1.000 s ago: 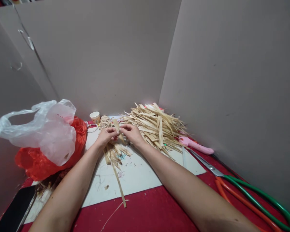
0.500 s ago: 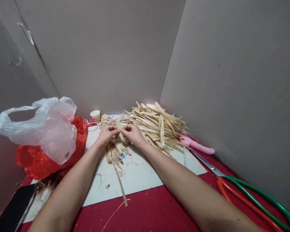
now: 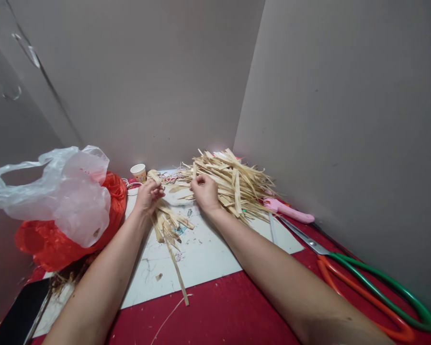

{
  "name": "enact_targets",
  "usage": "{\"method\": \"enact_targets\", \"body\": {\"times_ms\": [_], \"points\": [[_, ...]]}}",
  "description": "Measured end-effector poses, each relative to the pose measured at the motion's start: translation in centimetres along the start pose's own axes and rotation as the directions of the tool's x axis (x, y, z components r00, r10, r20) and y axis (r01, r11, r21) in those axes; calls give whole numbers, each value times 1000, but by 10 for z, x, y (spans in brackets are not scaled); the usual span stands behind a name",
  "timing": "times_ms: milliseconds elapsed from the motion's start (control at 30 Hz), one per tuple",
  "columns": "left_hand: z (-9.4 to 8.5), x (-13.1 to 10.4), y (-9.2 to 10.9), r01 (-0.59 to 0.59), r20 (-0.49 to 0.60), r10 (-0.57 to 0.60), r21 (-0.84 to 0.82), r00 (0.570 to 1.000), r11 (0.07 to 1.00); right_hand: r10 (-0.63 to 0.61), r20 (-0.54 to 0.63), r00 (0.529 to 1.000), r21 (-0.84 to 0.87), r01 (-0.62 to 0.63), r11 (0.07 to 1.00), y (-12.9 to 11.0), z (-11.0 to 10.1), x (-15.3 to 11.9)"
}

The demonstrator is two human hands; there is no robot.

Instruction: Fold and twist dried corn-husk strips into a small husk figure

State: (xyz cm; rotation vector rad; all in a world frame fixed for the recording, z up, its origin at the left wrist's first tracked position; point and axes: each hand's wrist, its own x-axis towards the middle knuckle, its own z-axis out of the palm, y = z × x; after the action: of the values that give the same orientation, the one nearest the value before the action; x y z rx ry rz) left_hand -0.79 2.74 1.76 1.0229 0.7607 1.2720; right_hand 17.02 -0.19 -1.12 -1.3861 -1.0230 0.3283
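Observation:
Pale dried strips lie in a large pile at the back of a white sheet. My left hand is closed on a strip that sticks up past its fingertips. Apart from it, my right hand pinches another narrow strip, which stands upright at the left edge of the pile. Between my forearms a smaller bunch of strips rests on the sheet, one long strip reaching toward the red table surface.
White and red plastic bags stand at the left, beside a paper cup. A black flat object lies front left. At right are a pink-handled tool and large scissors with green and orange handles.
My hands have moved apart, left hand to the left and right hand to the right. The single strip between them is now two separate pieces. The view has shifted slightly.

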Motion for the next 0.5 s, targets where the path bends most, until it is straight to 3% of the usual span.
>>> {"method": "enact_targets", "body": {"times_ms": [100, 200, 267, 333, 400, 467, 500], "points": [[-13, 10, 2, 17, -184, -37, -110, 982, 994, 108, -136, 985, 297, -63, 953, -18, -13, 12], [-22, 17, 2, 21, -278, -59, -138, 959, 990, 101, -244, 964, 513, 40, 857, -54, -40, 21], [-24, 18, 1, 24, -300, -62, -127, 952, 992, 50, -331, 942, 549, 149, 823, -80, -60, 23], [-21, 15, 1, 25, -282, -55, -109, 958, 994, -35, -339, 940, 522, 219, 825, -97, -74, 23], [-13, 9, 2, 30, -197, -46, -80, 979, 996, -140, -213, 967, 452, 225, 863, -101, -75, 18], [-1, 1, 3, 44, -59, -46, -27, 997, 999, -207, 55, 977, 364, 173, 915, -92, -64, 9], [5, -4, 3, 50, 11, -50, 9, 999, 999, -211, 208, 955, 322, 137, 937, -86, -54, 4]]}}
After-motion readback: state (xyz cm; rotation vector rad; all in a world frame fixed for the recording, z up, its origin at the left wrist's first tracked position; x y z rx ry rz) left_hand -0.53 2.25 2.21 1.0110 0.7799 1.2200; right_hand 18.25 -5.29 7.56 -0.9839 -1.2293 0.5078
